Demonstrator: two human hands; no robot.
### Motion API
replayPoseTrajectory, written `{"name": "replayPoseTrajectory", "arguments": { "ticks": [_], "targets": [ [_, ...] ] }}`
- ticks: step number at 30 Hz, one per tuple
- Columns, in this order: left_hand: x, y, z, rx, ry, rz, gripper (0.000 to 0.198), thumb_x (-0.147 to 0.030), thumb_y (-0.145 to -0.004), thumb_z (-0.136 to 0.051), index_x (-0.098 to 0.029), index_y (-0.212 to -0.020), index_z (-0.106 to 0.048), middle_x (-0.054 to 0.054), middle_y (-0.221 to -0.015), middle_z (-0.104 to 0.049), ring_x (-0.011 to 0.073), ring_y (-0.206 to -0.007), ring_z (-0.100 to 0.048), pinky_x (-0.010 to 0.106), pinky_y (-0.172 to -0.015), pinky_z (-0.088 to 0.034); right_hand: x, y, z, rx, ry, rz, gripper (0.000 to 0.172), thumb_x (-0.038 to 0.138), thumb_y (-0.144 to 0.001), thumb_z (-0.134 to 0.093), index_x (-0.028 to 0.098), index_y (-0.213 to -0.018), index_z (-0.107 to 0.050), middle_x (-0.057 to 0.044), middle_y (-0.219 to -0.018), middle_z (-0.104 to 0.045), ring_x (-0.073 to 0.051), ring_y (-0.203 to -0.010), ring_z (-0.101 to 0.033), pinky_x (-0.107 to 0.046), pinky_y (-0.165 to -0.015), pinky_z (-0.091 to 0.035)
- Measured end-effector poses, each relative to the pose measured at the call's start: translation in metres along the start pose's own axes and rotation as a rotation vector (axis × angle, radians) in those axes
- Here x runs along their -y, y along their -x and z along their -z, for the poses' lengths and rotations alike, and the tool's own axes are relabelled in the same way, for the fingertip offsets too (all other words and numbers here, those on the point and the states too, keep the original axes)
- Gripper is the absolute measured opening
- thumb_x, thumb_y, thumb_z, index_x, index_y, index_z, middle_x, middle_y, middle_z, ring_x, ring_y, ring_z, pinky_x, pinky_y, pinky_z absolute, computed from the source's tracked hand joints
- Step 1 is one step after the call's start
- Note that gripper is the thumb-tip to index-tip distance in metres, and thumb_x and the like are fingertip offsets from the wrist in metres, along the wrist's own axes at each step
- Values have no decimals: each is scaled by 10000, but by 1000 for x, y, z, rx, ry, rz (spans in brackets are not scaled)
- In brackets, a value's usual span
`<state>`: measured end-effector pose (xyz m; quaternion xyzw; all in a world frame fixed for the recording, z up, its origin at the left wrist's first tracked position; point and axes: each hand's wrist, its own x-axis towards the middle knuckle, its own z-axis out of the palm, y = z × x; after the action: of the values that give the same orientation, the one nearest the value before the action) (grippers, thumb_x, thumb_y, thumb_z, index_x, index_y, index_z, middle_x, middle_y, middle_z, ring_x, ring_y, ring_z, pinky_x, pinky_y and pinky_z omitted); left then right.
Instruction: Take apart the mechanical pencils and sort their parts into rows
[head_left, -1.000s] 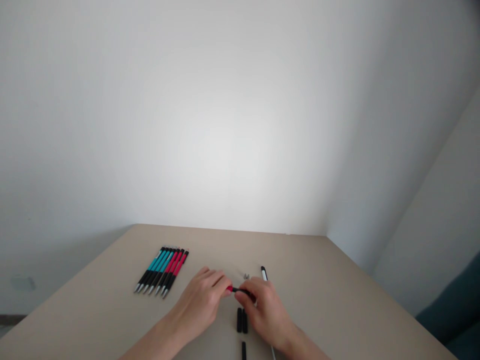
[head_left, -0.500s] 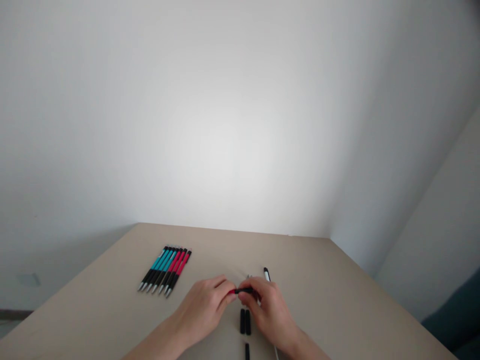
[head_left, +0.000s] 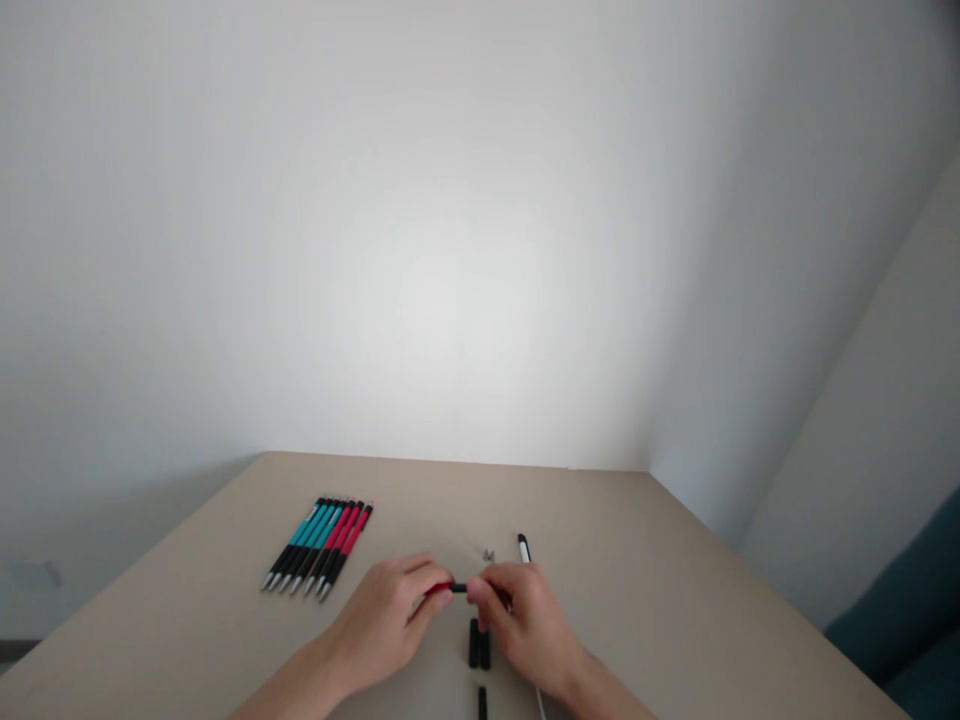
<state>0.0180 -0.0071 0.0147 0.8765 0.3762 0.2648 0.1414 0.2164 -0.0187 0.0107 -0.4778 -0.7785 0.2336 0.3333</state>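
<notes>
My left hand [head_left: 390,612] pinches the red barrel of a pen [head_left: 441,588] between thumb and fingers. My right hand [head_left: 534,628] is closed on the dark end of that pen, and a short black section [head_left: 459,588] shows between the two hands. How the parts join under my right fingers is hidden. Just below the hands lie two short black tubes [head_left: 474,643] side by side, the right one close to my right fingers. A further black piece [head_left: 482,702] lies nearer the front edge of the view.
A row of several turquoise-and-black and red-and-black pens [head_left: 319,548] lies at the left of the table [head_left: 600,550]. Small silvery pieces [head_left: 488,555] sit beyond my hands. A white pen-like item with a black end [head_left: 523,547] runs partly under my right hand. Walls border the table.
The view has shifted a little, so everything sits slightly further left. My hands are a bit further apart, and the black section between them shows more plainly.
</notes>
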Motion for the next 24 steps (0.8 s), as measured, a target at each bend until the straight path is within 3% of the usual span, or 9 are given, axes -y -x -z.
{"name": "replayPoseTrajectory", "arguments": {
  "ticks": [2,6,12,14,17,24],
  "targets": [
    [1,0,-1,0,4,-2,203,-219,-938,-440,-214,-895,-638,5,-781,-618,147,-711,-575,229,-637,-387,-2,1,-1,-5,7,14,341,234,-914,-466,167,-607,-598,1,-572,-609,-110,-557,-529,-218,-562,-350],
    [1,-1,-3,-1,27,25,207,-223,-940,-438,-213,-903,-641,4,-775,-614,145,-707,-566,223,-628,-387,-3,1,1,-64,23,49,131,145,-837,-540,177,-774,-649,-10,-684,-639,-134,-654,-555,-229,-620,-376],
    [0,0,-5,-19,68,28,222,-222,-941,-428,-206,-922,-649,16,-801,-631,152,-742,-575,221,-662,-413,-3,0,0,-85,-11,31,156,153,-806,-582,187,-931,-669,-20,-784,-658,-137,-673,-554,-232,-622,-392],
    [0,0,-5,-17,78,28,217,-219,-937,-436,-206,-921,-652,18,-813,-640,151,-745,-580,218,-669,-421,-3,0,-2,-43,-45,6,144,230,-860,-551,181,-878,-686,-14,-722,-664,-128,-627,-557,-227,-596,-390],
    [-1,0,-4,-3,75,32,190,-211,-922,-466,-221,-935,-655,9,-822,-648,150,-751,-585,215,-676,-424,-3,-1,-2,-20,-65,3,290,249,-910,-483,170,-716,-684,-11,-638,-657,-122,-605,-570,-222,-592,-391],
    [1,-1,4,-29,69,65,209,-241,-941,-442,-214,-932,-650,12,-804,-639,147,-734,-578,205,-623,-401,-5,-3,2,-147,-71,-2,115,231,-829,-587,194,-836,-695,-17,-736,-669,-139,-632,-565,-246,-614,-426]
  ]
}}
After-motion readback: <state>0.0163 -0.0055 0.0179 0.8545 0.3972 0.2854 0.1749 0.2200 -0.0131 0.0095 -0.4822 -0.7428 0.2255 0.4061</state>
